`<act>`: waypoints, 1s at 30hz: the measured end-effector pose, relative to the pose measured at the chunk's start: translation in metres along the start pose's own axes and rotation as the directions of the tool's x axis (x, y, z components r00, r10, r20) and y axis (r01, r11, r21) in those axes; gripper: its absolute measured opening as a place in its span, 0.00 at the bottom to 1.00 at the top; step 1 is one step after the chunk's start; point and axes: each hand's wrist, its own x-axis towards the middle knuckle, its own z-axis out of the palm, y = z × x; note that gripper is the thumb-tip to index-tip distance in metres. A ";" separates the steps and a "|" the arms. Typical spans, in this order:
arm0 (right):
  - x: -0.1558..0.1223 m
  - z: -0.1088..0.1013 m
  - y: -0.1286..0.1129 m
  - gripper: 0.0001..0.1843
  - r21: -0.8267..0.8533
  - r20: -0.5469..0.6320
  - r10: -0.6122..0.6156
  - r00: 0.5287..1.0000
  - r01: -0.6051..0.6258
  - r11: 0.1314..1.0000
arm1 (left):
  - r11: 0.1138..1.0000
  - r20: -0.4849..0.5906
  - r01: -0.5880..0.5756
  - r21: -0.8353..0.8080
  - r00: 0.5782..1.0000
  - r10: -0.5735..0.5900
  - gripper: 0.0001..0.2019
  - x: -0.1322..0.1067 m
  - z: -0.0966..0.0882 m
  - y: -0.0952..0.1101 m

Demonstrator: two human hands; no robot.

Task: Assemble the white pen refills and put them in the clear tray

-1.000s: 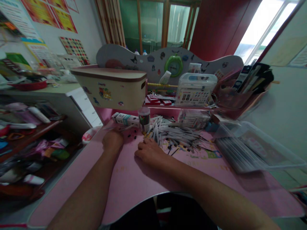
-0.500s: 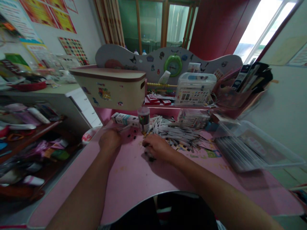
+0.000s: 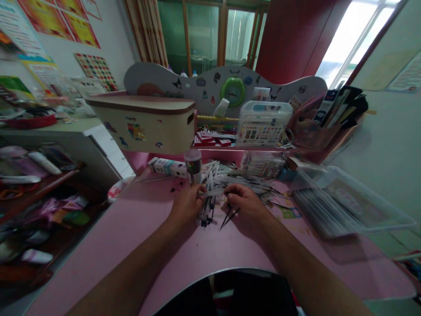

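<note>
Desk [image 3: 125,250]: pink, spread under both arms, its near edge curved inward.
Cream box [image 3: 148,129]: lidded and stickered, far left, on the raised shelf [image 3: 210,149].
Clear tray [image 3: 378,221]: right side of the desk, dark contents inside.
White sticks [image 3: 241,177]: a loose, pen-like heap, middle of the desk, just beyond the hands.
Clear case [image 3: 263,125]: handled, far, right of centre on the shelf.
Right hand [image 3: 248,204]: near side of the heap, grip pinched at the tube's right end.
Left hand [image 3: 186,202]: left of the heap, grip closed on the tube's left end.
Printed box [image 3: 169,167]: lying far left, beside the canister.
Canister [image 3: 193,169]: upright, just beyond the left hand.
Tube [image 3: 213,192]: whitish, roughly level between the hands.
Dark rods [image 3: 230,218]: below the right hand; cannot tell whether held.
Black bits [image 3: 204,223]: clustered between the hands, too blurred to identify.
</note>
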 end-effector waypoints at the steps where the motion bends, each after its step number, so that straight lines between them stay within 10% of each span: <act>1: -0.001 0.001 0.000 0.13 0.018 -0.004 0.013 1.000 -0.013 1.000 | 1.000 -0.006 0.002 -0.006 1.000 -0.002 0.14 0.000 0.004 0.003; 30: 0.009 -0.016 -0.021 0.10 -0.191 -0.010 -0.242 0.970 0.236 0.953 | 0.967 -0.042 -0.208 -0.145 0.978 0.204 0.15 -0.026 0.013 0.006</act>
